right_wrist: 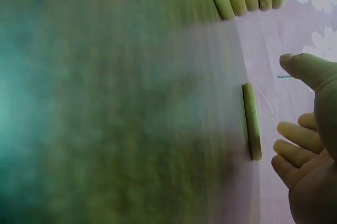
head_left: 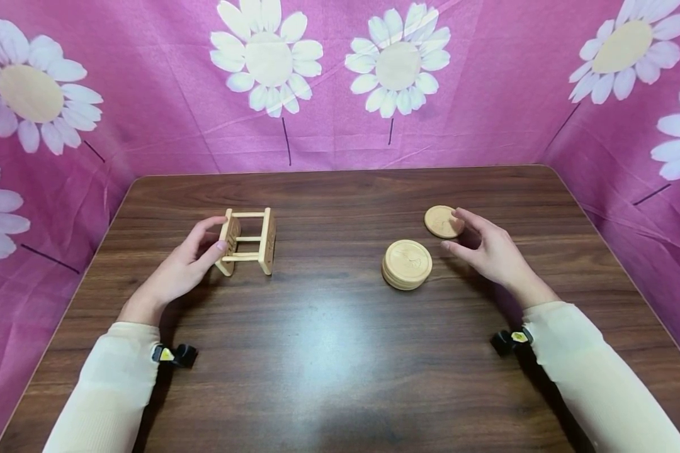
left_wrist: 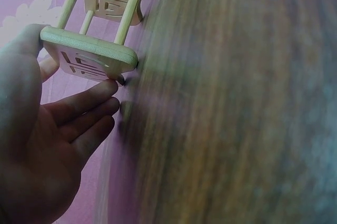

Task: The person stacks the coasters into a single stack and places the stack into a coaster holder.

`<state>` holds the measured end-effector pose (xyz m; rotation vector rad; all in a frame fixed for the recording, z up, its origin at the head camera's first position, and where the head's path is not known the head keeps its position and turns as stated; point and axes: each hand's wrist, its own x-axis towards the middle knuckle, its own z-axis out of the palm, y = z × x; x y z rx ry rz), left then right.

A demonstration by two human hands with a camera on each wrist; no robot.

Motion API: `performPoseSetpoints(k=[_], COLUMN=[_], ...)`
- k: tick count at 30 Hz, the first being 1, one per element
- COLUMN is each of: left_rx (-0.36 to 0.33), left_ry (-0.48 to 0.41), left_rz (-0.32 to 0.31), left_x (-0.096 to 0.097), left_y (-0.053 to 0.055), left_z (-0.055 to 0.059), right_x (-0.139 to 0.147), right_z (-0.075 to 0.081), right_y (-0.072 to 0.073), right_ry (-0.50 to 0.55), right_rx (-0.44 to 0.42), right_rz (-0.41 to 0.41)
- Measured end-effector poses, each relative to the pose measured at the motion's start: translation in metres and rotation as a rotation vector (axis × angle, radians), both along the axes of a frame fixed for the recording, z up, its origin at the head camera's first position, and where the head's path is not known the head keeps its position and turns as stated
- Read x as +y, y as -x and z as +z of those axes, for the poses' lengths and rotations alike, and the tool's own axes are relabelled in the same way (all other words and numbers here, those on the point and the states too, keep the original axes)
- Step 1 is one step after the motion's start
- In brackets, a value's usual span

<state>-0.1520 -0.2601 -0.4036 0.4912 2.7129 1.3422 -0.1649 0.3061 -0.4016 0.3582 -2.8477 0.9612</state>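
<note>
A small wooden coaster rack (head_left: pixel 249 239) with two carved end panels and thin rods stands at the left of the table. My left hand (head_left: pixel 178 267) grips its left panel, thumb at the near edge and index finger at the far edge. In the left wrist view the other fingertips (left_wrist: pixel 108 88) lie by the panel's carved outer face. Over on the right, a single round wooden coaster (head_left: pixel 443 221) lies flat. Beside it hovers my right hand (head_left: pixel 493 251), thumb and fingers spread, holding nothing. A stack of several coasters (head_left: pixel 407 264) sits to the left of that hand.
Both items rest on a dark wood-grain table (head_left: pixel 317 352). A pink cloth (head_left: pixel 340 138) printed with white daisies surrounds its back and sides. Black wrist cameras (head_left: pixel 175 355) are strapped at both cream sleeves.
</note>
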Motion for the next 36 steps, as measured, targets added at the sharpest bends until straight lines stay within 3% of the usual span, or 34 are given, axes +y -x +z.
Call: performPoseSetpoints(k=[25, 36], left_rx=[-0.009, -0.001], left_ry=[-0.004, -0.003], left_rz=[0.007, 0.005], left_x=[-0.001, 0.000], left_y=[0.000, 0.001], left_z=[-0.002, -0.002], right_x=[0.010, 0.015], right_z=[-0.005, -0.010], right_y=[0.034, 0.039], right_ry=[-0.051, -0.113], right_rx=[-0.177, -0.180], right_rz=[-0.024, 0.004])
